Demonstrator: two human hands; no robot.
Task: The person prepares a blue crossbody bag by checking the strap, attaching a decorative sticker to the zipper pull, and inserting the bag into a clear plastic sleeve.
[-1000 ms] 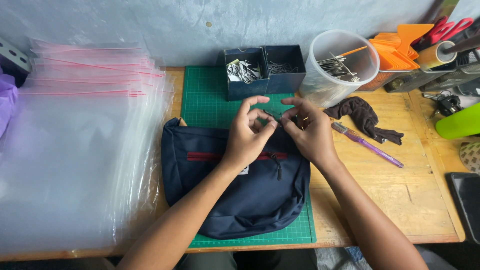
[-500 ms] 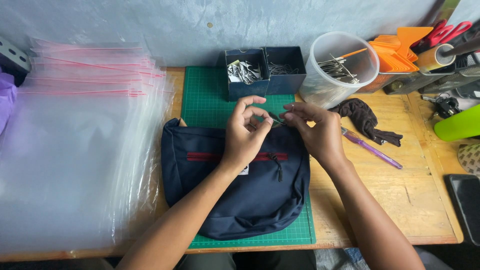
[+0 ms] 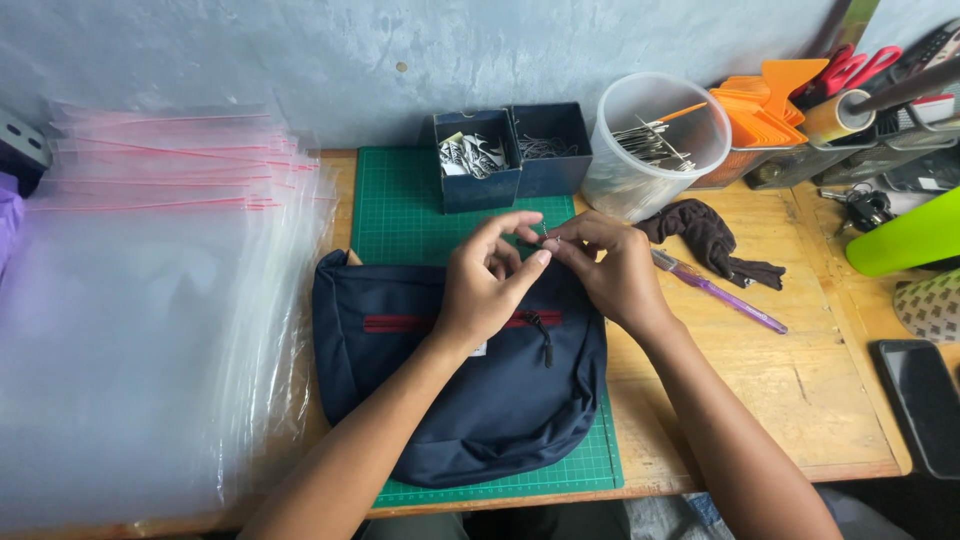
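Wooden bench (image 3: 800, 400) with a green cutting mat (image 3: 400, 200) sits against a pale blue wall. A dark blue bag (image 3: 470, 400) with a red zip lies flat on the mat, near the person. Both hands meet just above the far edge of the bag. The left hand (image 3: 490, 285) and the right hand (image 3: 610, 270) pinch a tiny metal pin (image 3: 548, 237) between fingertips, so each grip is closed on it. It looks like the pin is being worked at the top of the bag. This small job calls for steady fingers and a close look. Two dark blue boxes (image 3: 510, 155) stand just beyond the hands. A stack of clear plastic bags (image 3: 150, 330) lies on the left. A purple pen (image 3: 715, 292) lies on the right.
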